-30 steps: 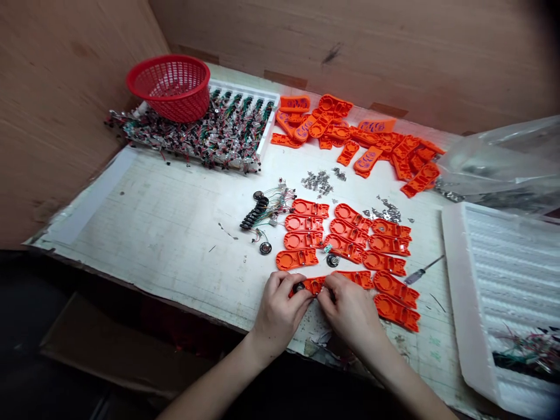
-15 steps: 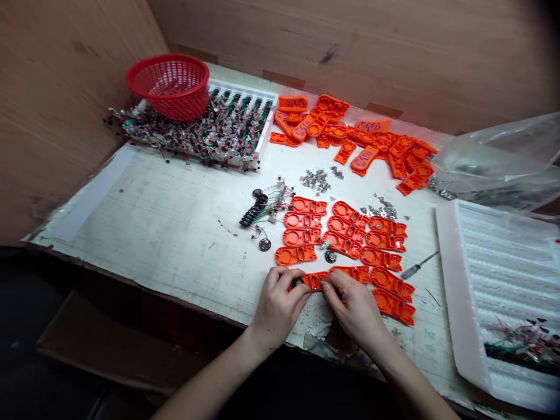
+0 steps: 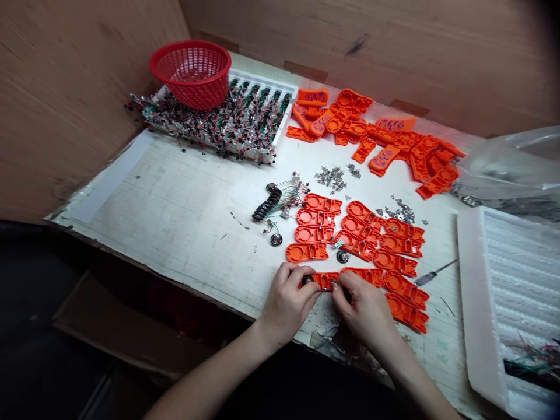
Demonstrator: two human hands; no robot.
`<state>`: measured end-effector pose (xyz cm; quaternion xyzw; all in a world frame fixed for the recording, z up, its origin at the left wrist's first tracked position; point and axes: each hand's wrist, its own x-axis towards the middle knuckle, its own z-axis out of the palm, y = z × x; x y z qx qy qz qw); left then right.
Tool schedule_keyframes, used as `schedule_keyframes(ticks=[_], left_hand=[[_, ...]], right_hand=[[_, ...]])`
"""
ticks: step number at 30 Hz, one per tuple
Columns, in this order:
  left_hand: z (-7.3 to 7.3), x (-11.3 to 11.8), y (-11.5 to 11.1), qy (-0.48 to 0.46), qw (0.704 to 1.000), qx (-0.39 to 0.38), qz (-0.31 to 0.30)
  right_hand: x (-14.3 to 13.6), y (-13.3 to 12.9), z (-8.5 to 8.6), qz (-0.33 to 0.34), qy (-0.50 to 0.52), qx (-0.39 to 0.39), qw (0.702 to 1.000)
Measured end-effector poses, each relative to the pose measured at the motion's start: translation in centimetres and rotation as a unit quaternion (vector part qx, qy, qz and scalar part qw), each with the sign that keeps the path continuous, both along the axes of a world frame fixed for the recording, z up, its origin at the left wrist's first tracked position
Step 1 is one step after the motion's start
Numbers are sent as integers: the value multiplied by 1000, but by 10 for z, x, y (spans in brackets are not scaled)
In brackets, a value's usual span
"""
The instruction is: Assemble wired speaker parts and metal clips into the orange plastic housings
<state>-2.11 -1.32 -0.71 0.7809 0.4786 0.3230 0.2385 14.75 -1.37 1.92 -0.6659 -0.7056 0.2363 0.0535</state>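
An orange plastic housing [image 3: 324, 281] lies at the table's front edge between my hands, a round black speaker [image 3: 308, 280] set in its left end. My left hand [image 3: 287, 300] grips that end, fingers closed around it. At the housing's right end, my right hand [image 3: 362, 303] has its thumb and fingers pinched together; what they hold, if anything, is too small to make out. Rows of matching open orange housings [image 3: 312, 234] lie just beyond. Among them sits a loose speaker [image 3: 343, 256] with a small green board [image 3: 339, 244] beside it.
Several wired speakers [image 3: 266, 204] lie left of the rows, small metal pieces [image 3: 331, 178] behind. Piled orange shells [image 3: 385, 135] line the back. A red basket [image 3: 192, 73] rests on a wire-filled tray [image 3: 286, 119]. A screwdriver [image 3: 433, 274] and white foam tray [image 3: 475, 303] are right.
The whole scene has shifted to the right in view as the camera turned. My hands stay at the same housing, with their grips nearly unchanged.
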Motion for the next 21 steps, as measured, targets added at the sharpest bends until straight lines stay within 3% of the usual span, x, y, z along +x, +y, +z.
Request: schedule_keyframes(ticks=[7,11,14,18,21], left_hand=[[-1,-1,1,-2,1000,-2,-5],[-1,-2,1,-14,1000,-7,-10],[-1,-2,2,-34,999,-14,-13],[-1,-3,3,-42,999,-24,-12],[-1,-5,6,-49,998,-28,-9]], right_hand=[[-20,8,14,9,-147,-49,988],[7,18,26,69,-49,-103,991],[29,32,32,53,18,-82,995],[28,49,29,49,8,-67,997],[18,56,24,38,-55,-86,994]])
